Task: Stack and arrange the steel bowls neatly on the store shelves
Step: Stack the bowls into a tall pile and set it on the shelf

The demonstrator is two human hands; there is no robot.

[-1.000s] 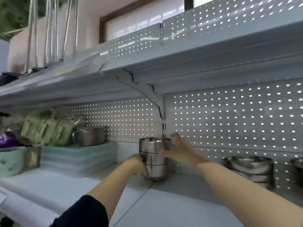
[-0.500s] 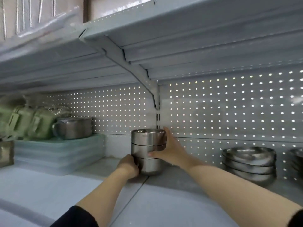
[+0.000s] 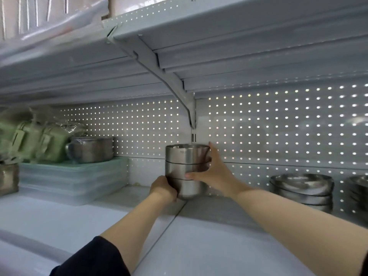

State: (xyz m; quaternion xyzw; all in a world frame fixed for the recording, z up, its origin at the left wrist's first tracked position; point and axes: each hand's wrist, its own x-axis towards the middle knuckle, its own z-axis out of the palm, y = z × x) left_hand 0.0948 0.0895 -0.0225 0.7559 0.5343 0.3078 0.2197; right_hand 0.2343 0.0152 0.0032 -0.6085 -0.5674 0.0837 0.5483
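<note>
A stack of three deep steel bowls [image 3: 184, 164] stands at the back of the white shelf [image 3: 209, 246], right under the shelf bracket. My left hand [image 3: 162, 188] grips the lowest bowl from the left, near its base. My right hand [image 3: 211, 174] wraps the stack's right side, thumb across the front and fingers reaching up behind the top rim. Further right, a stack of wide shallow steel bowls [image 3: 301, 190] sits against the perforated back panel, and another such stack [image 3: 358, 192] is cut off by the frame edge.
To the left lie stacked clear plastic containers [image 3: 73, 178] with a handled steel pot [image 3: 91, 149] and green wrapped items [image 3: 37, 142] on top. The upper shelf [image 3: 219, 46] and its bracket [image 3: 179, 86] hang low overhead.
The view has drawn closer. My right hand has slid further round the stack's right side, and both hands stay on the bowls in about the same spot.
</note>
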